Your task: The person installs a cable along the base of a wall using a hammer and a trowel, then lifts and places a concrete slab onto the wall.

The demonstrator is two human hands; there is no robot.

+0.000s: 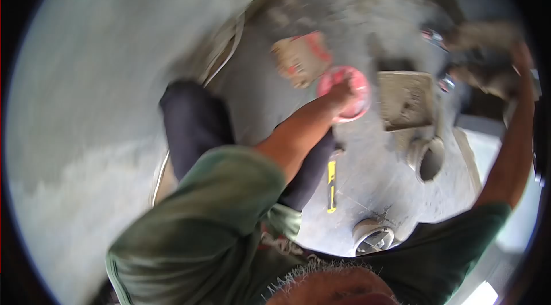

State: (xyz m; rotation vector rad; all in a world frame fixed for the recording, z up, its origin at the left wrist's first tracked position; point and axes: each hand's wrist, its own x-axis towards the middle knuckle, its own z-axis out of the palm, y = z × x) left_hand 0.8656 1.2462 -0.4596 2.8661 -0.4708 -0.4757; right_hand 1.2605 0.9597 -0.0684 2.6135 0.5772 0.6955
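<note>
My left hand (342, 94) reaches over the near left rim of a pink bowl (361, 109) on the floor. Its fingers look curled inside the bowl, and whatever they grip is hidden by blur. A torn paper bag with red print (304, 57) lies just beyond the bowl. To the bowl's right stands a square tray (405, 123) smeared with grey mortar. My right arm stretches far to the right; the right hand (521, 59) is blurred at the view's edge, near some brownish shapes (485, 35), and its fingers cannot be made out.
A yellow utility knife (332, 187) lies near my knee (195, 107). A muddy round container (427, 158) rests below the tray, and a pale round container (373, 236) stands nearer to me. Along the wall at left runs a white cable (231, 49). Small blurred items (446, 83) lie beyond the tray.
</note>
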